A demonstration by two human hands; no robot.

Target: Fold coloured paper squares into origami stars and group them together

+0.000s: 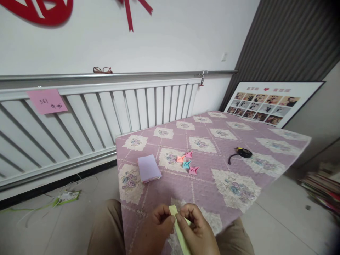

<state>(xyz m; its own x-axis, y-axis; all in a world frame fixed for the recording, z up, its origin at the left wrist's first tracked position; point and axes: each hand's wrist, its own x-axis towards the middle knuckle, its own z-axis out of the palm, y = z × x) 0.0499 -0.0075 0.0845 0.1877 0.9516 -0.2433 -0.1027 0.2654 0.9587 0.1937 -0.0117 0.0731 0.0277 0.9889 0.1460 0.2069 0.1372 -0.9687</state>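
Note:
Both hands pinch a narrow strip of folded yellow-green paper (181, 238) above the near edge of the table. My left hand (156, 226) grips its left side between thumb and fingers. On the right side, my right hand (196, 226) presses the paper with its thumb, fingers curled behind. The strip's lower end runs out of the frame. Beyond the hands lies a stack of lilac paper (149, 168). To its right are several small plastic clips: an orange clip (181, 159), a teal clip (186, 164) and a pink clip (193, 170) among them.
A black tape measure (244, 152) with a strap rests on the right of the flowered tablecloth (202, 187). A white radiator (106, 117) bearing a pink note (47, 101) runs behind. Glasses (103, 70) sit on the pipe. A framed photo board (271, 102) leans at the back right.

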